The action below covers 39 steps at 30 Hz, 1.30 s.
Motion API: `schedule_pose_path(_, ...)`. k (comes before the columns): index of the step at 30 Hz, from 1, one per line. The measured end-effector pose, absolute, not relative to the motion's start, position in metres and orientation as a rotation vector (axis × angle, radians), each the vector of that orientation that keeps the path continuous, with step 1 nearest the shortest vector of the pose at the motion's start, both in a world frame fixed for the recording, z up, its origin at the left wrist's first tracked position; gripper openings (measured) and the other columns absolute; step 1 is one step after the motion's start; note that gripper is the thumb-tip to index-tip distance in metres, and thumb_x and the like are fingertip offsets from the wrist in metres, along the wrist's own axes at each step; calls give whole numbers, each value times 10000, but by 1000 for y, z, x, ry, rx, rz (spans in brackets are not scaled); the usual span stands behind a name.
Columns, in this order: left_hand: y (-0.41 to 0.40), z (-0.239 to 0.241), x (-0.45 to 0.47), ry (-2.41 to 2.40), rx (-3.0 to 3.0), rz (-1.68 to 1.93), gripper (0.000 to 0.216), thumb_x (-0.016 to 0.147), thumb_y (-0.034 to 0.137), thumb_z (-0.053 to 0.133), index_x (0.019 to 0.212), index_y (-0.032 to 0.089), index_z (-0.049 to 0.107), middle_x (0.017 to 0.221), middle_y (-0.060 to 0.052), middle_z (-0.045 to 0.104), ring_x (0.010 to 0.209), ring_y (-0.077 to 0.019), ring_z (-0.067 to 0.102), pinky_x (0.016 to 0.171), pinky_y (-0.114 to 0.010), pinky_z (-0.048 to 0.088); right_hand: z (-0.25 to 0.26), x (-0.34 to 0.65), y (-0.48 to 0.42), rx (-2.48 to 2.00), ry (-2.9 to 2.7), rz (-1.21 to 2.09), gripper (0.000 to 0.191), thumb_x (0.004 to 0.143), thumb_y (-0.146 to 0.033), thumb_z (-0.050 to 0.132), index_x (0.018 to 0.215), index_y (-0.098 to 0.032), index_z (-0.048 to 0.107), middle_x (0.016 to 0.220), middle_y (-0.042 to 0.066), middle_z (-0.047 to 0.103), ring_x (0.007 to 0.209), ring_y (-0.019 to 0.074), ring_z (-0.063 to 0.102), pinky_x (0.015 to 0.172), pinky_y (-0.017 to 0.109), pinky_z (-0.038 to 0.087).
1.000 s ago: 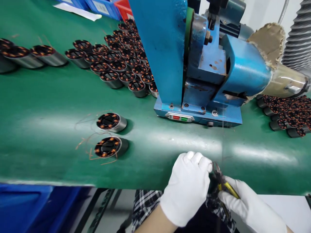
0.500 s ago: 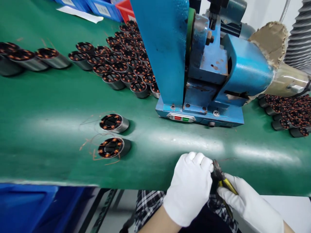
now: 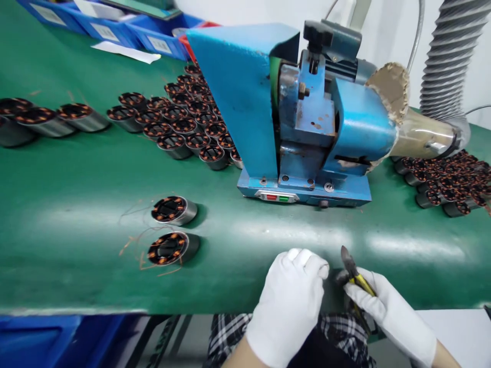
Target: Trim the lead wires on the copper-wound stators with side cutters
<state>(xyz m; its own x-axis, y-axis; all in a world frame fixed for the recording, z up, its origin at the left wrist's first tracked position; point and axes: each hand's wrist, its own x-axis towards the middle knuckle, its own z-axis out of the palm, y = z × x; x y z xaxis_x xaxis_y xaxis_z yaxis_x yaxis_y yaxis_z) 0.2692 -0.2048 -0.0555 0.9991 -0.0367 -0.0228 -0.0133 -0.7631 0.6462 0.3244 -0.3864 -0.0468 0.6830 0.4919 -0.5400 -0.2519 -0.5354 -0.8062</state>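
Note:
My left hand (image 3: 289, 301), in a white glove, is closed with its back towards me near the front edge of the green bench. Whatever its fingers hold is hidden. To its right, my gloved right hand (image 3: 383, 301) grips diagonal cutters (image 3: 358, 278) with yellow handles. Their dark jaws point up and away, a small gap from the left hand's fingers. A dark blurred patch lies beside the cutters. Further left, two motor stators (image 3: 174, 210) with copper windings stand on the bench, one behind the other, with loose wire ends spread around them.
A blue belt-grinding machine (image 3: 307, 153) with red and green buttons stands behind my hands. Many stators (image 3: 184, 117) crowd left of it, more (image 3: 445, 179) at right. Blue bins (image 3: 103, 30) line the back; a grey hose (image 3: 445, 56) rises at right. The bench (image 3: 95, 286) ends before me.
The cutters have come away from my left hand's fingers, and their jaws now show in full. The camera view has shifted, so more of the machine's top and the bins shows.

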Motion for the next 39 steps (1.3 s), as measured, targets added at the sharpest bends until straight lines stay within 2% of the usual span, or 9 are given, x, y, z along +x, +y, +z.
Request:
schedule_pose_path(5,-171,-52,264,-64,2306,-200,603,703,283,656,1258,180,445,1320,-119,509,1200,-288,478,977,-447,429,-52,333,-437,-2457,-260,376,397,837,-395,502,1151,-179,614,979,101,691,891,258,646,840,348,486)
schedule_pose_path(10,-164,-61,272,-138,2316,-129,454,628,253,727,1066,213,618,1267,-89,581,1289,-332,378,1068,-519,296,-55,343,-453,-2670,-478,284,477,878,-253,371,1350,-297,425,1118,72,636,882,208,667,745,300,536)
schedule_pose_path(15,-192,-56,272,255,1570,-235,460,528,169,760,941,215,564,876,-28,693,806,-211,649,763,-356,508,-73,365,-427,-2850,-667,189,473,856,-297,418,1311,-186,488,1093,168,588,837,288,648,699,411,544)
schedule_pose_path(18,-205,-52,268,429,1014,-228,466,563,225,762,954,215,508,555,66,582,481,-99,538,493,-210,417,-79,370,-412,-2906,-625,23,441,804,-374,556,1184,-153,586,1085,204,582,912,384,604,758,551,495)
schedule_pose_path(22,-209,-46,263,232,592,-175,889,455,454,843,1226,194,485,938,-80,673,799,-189,627,605,-234,452,-55,350,-394,-2303,-743,-89,273,849,-273,542,1121,-264,563,1090,98,597,956,254,620,798,379,525)
schedule_pose_path(25,-213,-37,263,111,435,-165,601,687,438,716,1207,183,555,1199,-93,582,1041,-191,569,833,-253,452,-25,333,-376,-1921,-978,-7,420,812,-186,576,1201,-320,493,1127,49,570,1027,194,590,846,286,505)
schedule_pose_path(29,-221,-23,265,91,549,-176,361,795,246,636,1149,188,595,1084,-65,636,1011,-178,581,930,-287,407,-1,332,-358,-1828,-1029,73,407,760,-111,630,1120,-292,571,992,35,598,920,168,606,814,257,497)
schedule_pose_path(35,-232,-26,264,273,731,-199,519,562,295,833,1010,153,615,844,-40,661,546,-91,560,536,-216,451,6,336,-356,-1563,-731,265,145,689,-149,734,765,-271,717,710,-8,614,614,139,617,579,232,510)
schedule_pose_path(39,-238,-38,267,218,662,-255,554,487,332,864,927,161,574,669,1,649,491,-102,571,501,-208,434,-2,337,-354,-1411,-401,293,115,649,-192,765,591,-217,669,600,-15,610,539,115,574,519,202,474)
